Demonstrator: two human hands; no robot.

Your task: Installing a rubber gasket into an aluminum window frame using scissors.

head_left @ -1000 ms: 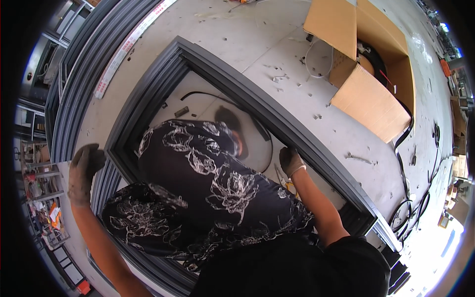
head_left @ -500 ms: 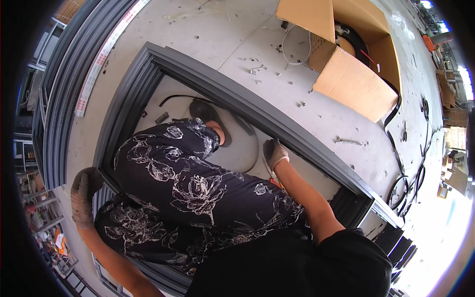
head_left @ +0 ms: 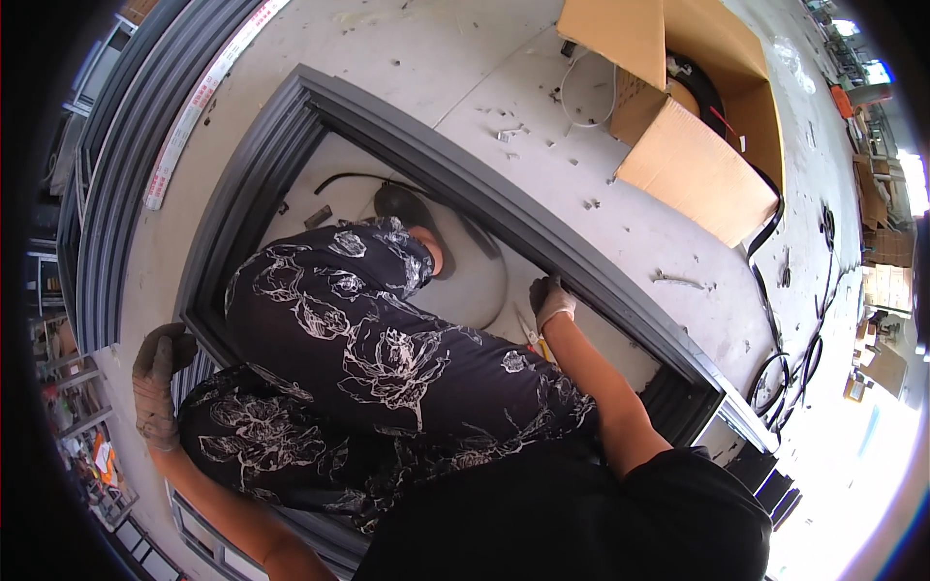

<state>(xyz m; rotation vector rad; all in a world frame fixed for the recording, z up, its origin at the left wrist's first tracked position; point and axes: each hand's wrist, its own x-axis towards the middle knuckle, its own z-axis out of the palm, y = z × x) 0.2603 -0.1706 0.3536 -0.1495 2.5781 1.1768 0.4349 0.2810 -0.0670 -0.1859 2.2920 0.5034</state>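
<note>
A dark grey metal frame (head_left: 465,180) lies on the floor around my bent legs. My right hand (head_left: 554,302), in a grey-and-white glove, is at the inner edge of its long far rail. Those fingers are closed, and whatever is between them is hidden. Just below that hand, a cutting tool (head_left: 535,339) with red and yellow handles lies partly behind my trouser leg. My left hand (head_left: 160,382), gloved too, is raised beside the frame's near left corner, fingers loosely bent and holding nothing visible. A thin black strip (head_left: 341,177) curves inside the frame by my shoe.
Beyond the frame stands an open cardboard box (head_left: 697,169) with a black coil (head_left: 705,92) inside; a black strip trails out onto the floor. Loops of black strip (head_left: 775,382) lie at the right. Stacked grey profiles (head_left: 126,184) run along the left. Small scraps (head_left: 509,134) dot the floor.
My left hand has shifted slightly away from the frame's corner. My right hand has moved a little to the right along the rail. The view has tilted slightly.
</note>
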